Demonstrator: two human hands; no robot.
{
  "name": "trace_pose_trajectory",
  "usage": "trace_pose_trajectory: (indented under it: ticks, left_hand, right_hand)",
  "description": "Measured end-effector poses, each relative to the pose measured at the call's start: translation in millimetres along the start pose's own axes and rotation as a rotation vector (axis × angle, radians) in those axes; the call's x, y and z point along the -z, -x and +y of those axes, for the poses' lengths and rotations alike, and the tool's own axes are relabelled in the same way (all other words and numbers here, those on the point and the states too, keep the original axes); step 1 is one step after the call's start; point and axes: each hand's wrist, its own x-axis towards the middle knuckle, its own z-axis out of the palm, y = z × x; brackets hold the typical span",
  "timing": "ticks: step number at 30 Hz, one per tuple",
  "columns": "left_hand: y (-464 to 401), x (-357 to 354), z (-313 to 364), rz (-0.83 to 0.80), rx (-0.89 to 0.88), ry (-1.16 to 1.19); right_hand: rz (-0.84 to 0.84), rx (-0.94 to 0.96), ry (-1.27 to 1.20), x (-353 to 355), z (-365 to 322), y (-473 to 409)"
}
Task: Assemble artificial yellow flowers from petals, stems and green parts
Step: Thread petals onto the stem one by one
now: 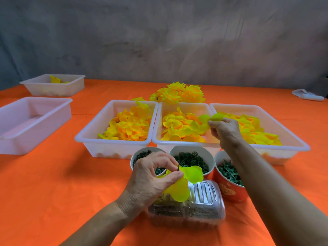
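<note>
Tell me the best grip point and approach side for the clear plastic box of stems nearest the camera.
Grip the clear plastic box across its short width near the right end, coming from above and the right. It lies flat with a ribbed, rounded lid, and the left hand with its petal piece hangs over the left end, so the right side looks freest. The orange cup stands close behind.

The tabletop [53, 183] wears a matt orange cloth, faintly creased. The 5 trays [113, 142] look like translucent white plastic, smooth and softly glossy. The yellow petals [131, 125] seem thin, semi-translucent fabric or plastic. A clear, ribbed plastic box [202, 192] shines. The green parts [191, 161] look like matt moulded plastic.
</note>
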Motion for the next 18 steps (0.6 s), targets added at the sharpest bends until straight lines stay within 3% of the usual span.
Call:
trace_pose_trajectory:
  ticks: [4, 12, 18]
  left_hand:
    - [1, 1, 1, 0.004, -0.002, -0.001]
    - [1, 0, 3, 0.006, -0.009, -0.02]
    - [2, 1, 3, 0.006, 0.024, -0.015]
  right_hand:
    - [-0.008, -0.037, -0.157, 0, -7, 4]
    - [0.059, 0.032, -0.094, -5, -11, 12]
    - [-0.092, -0.046, -0.119, -7, -16, 30]
